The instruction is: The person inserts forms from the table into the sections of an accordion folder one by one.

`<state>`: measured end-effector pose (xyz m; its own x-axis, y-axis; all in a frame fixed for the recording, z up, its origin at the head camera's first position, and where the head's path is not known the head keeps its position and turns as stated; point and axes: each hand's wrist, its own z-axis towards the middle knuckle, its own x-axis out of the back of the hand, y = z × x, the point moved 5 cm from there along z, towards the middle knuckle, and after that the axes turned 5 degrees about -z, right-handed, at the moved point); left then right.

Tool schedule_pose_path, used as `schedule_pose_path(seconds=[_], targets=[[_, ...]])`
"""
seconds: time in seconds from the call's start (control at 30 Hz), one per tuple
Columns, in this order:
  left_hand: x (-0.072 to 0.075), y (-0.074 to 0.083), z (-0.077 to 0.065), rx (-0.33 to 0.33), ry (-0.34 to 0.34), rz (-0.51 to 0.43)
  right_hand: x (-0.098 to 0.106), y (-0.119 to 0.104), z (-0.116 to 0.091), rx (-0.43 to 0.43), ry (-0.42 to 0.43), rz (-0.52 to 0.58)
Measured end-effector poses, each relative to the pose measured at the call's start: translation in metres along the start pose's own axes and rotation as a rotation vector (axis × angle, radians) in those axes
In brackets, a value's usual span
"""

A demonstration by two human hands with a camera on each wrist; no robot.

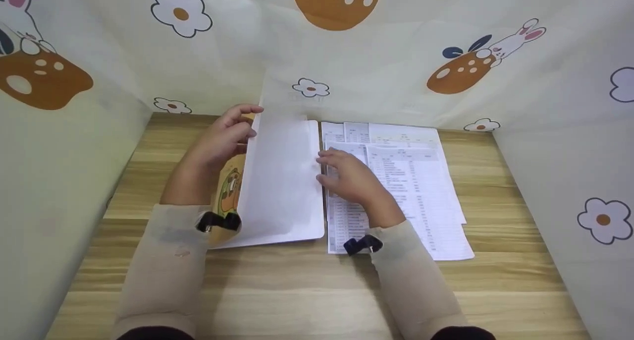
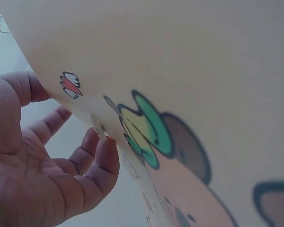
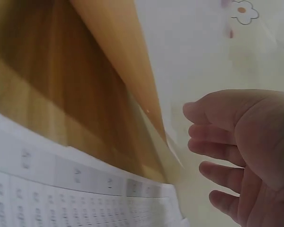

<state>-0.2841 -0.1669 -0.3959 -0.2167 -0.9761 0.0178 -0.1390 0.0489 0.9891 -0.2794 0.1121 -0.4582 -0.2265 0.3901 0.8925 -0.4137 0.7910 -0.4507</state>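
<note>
A folder with a cartoon-printed tan cover (image 2: 227,94) and a white inner side (image 1: 285,181) stands with its left leaf raised from the table. My left hand (image 1: 225,137) holds that leaf by its far left edge, its fingers at the edge in the left wrist view. A small round tab (image 2: 98,126) shows beside the fingertips. My right hand (image 1: 349,174) is by the folder's right edge, above printed sheets (image 1: 406,181); its fingers (image 3: 217,146) are loosely extended and hold nothing. Whether they touch the folder edge I cannot tell.
Several table-printed sheets lie overlapped right of the folder on the wooden table (image 1: 287,290). A patterned cloth (image 1: 386,82) with rabbits, carrots and flowers encloses the back and both sides.
</note>
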Motion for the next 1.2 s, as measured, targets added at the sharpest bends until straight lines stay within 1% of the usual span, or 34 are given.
schedule_pose_path(seconds=[0.23,0.37,0.53,0.67,0.77,0.9,1.03,1.2], targets=[[-0.005,-0.003,0.002,-0.024,-0.010,-0.058,0.020,0.005,-0.008,-0.020,0.059,0.025],[-0.008,-0.003,0.004,-0.034,-0.019,-0.076,0.029,0.015,-0.014,-0.052,0.082,0.032],[-0.012,-0.003,0.007,-0.062,-0.050,-0.120,0.041,0.031,-0.023,-0.102,0.111,0.047],[-0.014,-0.002,0.008,-0.083,-0.067,-0.141,0.053,0.049,-0.032,-0.133,0.143,0.043],[-0.014,-0.001,0.006,-0.098,-0.070,-0.164,0.060,0.065,-0.040,-0.175,0.158,0.032],[-0.013,-0.001,0.004,-0.118,-0.083,-0.228,0.068,0.088,-0.050,-0.221,0.174,0.021],[-0.014,-0.001,0.002,-0.134,-0.090,-0.273,0.073,0.110,-0.061,-0.270,0.169,0.016],[-0.016,-0.001,-0.001,-0.159,-0.100,-0.289,0.080,0.137,-0.077,-0.363,0.153,0.029]])
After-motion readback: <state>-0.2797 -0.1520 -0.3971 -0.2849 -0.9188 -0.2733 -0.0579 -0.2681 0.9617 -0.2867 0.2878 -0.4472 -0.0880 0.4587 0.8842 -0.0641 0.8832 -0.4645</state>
